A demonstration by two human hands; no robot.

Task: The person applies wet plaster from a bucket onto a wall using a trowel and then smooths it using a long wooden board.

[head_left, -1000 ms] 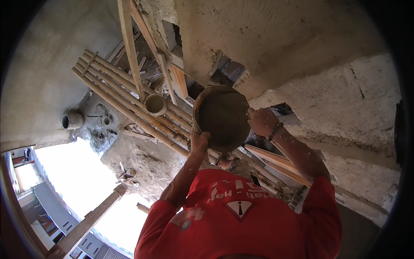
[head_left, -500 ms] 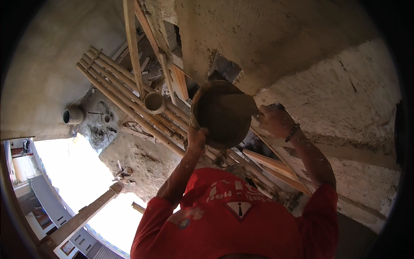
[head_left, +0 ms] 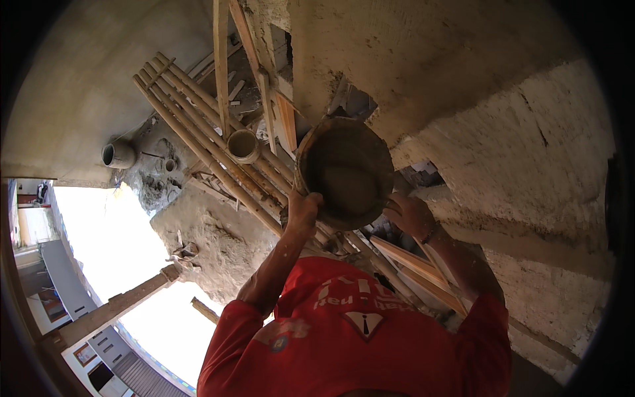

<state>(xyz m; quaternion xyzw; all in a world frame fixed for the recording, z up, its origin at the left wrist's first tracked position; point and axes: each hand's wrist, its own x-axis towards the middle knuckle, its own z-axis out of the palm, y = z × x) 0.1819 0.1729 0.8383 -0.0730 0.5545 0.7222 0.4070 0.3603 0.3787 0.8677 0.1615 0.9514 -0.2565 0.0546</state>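
Bucket (head_left: 340,142), round-mouthed with no long axis, beyond the red shirt (head_left: 364,357), pinched at its near-left rim by the left hand (head_left: 304,213), right hand (head_left: 411,217) curled by the right edge, its hold impossible to tell, between bamboo poles (head_left: 198,145) leftward and rough wall (head_left: 509,139) rightward.

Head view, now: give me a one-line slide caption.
Left hand gripping the edge of a dark bucket, right hand at its opposite side; a smaller bucket sits on bamboo poles beyond.
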